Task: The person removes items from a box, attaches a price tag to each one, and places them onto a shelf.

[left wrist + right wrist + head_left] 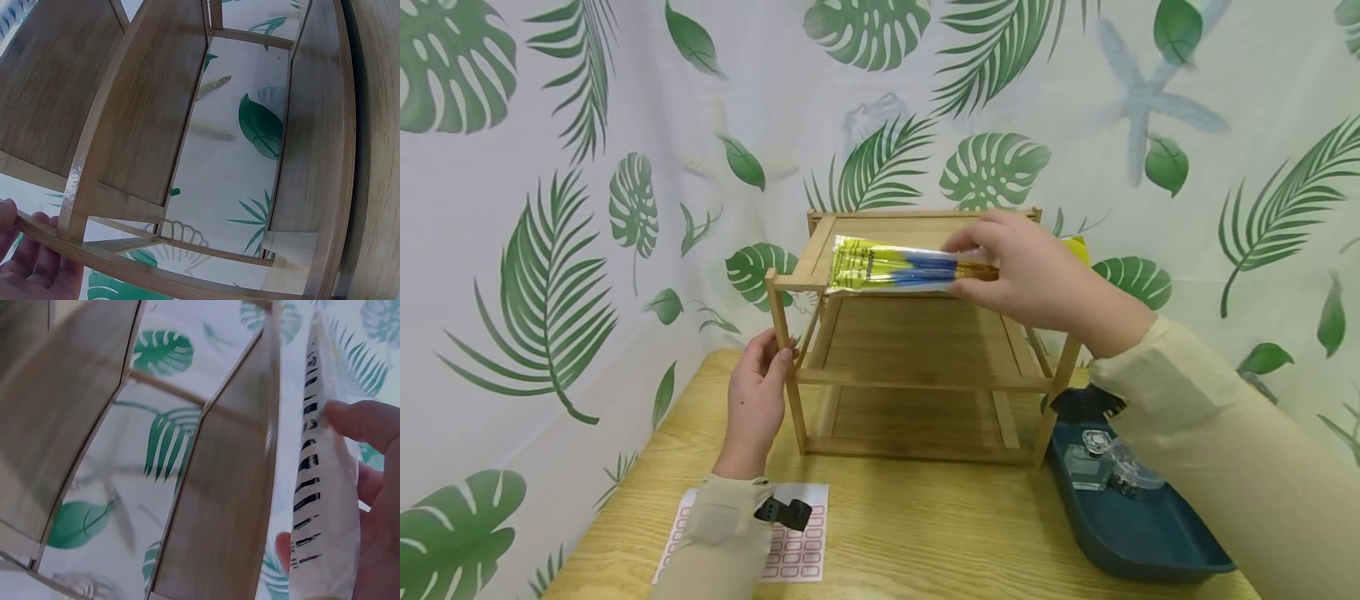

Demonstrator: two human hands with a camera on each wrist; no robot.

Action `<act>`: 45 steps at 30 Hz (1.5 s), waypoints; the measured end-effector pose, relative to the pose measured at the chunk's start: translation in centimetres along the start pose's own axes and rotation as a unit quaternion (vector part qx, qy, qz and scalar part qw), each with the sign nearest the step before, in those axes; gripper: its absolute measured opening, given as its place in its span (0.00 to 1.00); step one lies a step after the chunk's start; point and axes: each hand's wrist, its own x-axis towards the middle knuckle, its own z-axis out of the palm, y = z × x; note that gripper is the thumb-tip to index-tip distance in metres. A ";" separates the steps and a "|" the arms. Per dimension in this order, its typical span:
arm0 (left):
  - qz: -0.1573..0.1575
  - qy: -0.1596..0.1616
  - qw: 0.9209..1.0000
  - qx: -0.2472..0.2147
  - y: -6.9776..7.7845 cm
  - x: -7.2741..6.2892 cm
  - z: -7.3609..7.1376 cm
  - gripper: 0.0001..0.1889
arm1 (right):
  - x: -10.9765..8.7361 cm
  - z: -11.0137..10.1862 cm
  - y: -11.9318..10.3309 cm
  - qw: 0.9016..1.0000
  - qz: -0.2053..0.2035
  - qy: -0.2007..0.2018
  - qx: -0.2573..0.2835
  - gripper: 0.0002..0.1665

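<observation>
My right hand (1026, 267) pinches a long clear plastic packet (887, 267) with yellow-green print and slim blue and brown pieces inside. It is held level at the front of the top shelf (917, 229) of a three-tier wooden rack (925, 379). Dark lettering runs along the packet's side (325, 506) in the right wrist view, where thumb and fingers clasp it. With my left hand (756, 400), I grip the rack's left front post, thumb in front and fingers behind. Curled fingers (47, 265) also show at that post in the left wrist view.
A dark blue tray (1138, 550) stands to the rack's right, holding a glass bottle (1086, 467) and other clear containers. A sheet with red-outlined boxes (797, 542) lies on the wooden table (925, 533) under my left forearm. Something yellow (1077, 247) shows behind my right wrist. A leaf-print curtain hangs behind.
</observation>
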 end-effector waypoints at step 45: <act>0.011 -0.011 1.000 0.007 -0.3 0.1 -0.2 0.19 | 4.9 2.2 2.5 0.995 0.023 -0.051 -0.082 0.40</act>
